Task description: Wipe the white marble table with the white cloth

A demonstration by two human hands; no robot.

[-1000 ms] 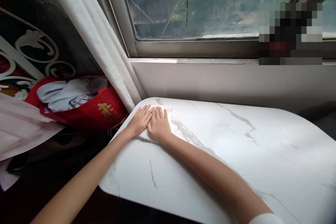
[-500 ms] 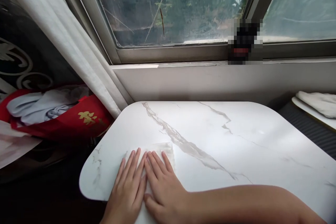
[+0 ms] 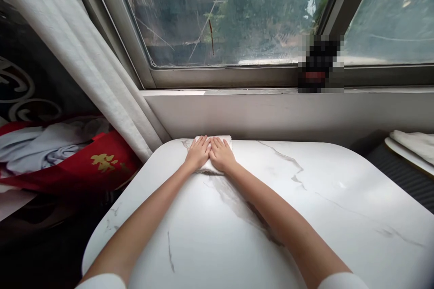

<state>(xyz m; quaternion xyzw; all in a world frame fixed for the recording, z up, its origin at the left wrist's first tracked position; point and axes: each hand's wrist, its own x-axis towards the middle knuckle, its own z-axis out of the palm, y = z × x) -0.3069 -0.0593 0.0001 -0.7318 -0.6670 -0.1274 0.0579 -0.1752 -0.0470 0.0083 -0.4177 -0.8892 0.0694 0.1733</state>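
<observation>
I see two flat, open hands, left hand beside right hand, pressing one white cloth at one marble table's far edge, gripping nothing.

I see a white marble bench under a wide window giving grey daylight, a pale curtain hanging left, and a red bag beside it below.

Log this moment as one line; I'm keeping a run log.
left hand: flat on cloth | right hand: flat on cloth, beside left | cloth: far edge of table, below window
</observation>
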